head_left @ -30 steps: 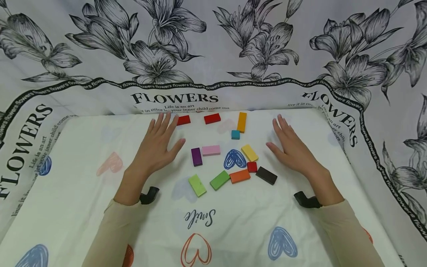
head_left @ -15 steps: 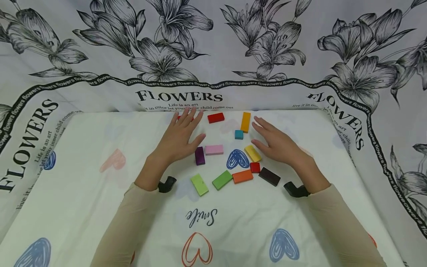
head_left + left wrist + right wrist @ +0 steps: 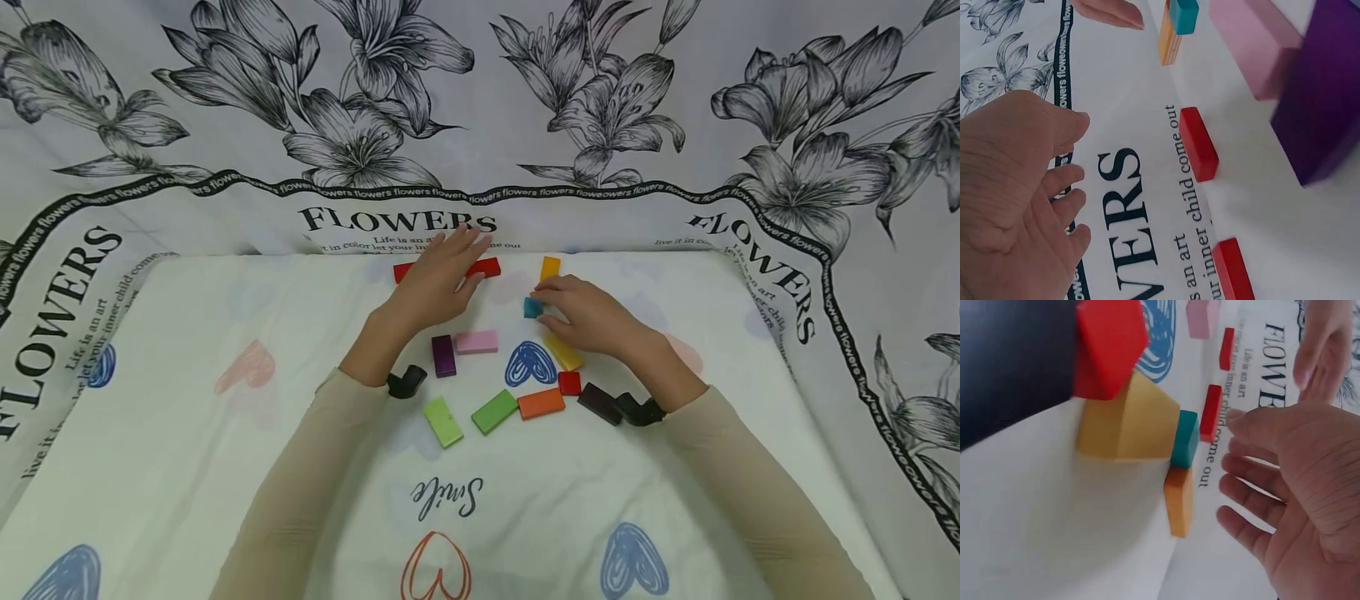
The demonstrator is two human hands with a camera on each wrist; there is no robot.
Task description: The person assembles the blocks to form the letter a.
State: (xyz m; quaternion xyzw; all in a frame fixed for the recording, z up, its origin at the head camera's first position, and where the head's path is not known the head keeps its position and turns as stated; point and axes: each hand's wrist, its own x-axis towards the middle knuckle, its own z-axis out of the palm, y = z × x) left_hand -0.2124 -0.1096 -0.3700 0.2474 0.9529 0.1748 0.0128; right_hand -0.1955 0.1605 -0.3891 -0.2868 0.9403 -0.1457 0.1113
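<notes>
My left hand (image 3: 435,283) hovers over two red blocks, the left one (image 3: 402,272) and the right one (image 3: 491,267), partly covering them in the head view. In the left wrist view its fingers are loosely bent and hold nothing, apart from the red block (image 3: 1198,145). The right hand (image 3: 588,315) is above a small teal cube (image 3: 532,307), its thumb and fingers spread to either side of it. From the right wrist, a gap shows between those fingers and the teal cube (image 3: 1185,439). An amber block (image 3: 551,267) lies behind it, partly hidden; a yellow block (image 3: 562,353) is under the hand.
Purple (image 3: 443,357) and pink (image 3: 477,342) blocks lie mid-table. Nearer are light green (image 3: 443,422), green (image 3: 495,412), orange (image 3: 541,404), small red (image 3: 569,383) and dark brown (image 3: 599,405) blocks. A flower-printed cloth (image 3: 600,221) hangs behind the white tablecloth (image 3: 172,433).
Both hands have moved inward over the blocks: the left to the right and forward, the right to the left over the teal cube. The right fingers have bent more. The blocks look unmoved.
</notes>
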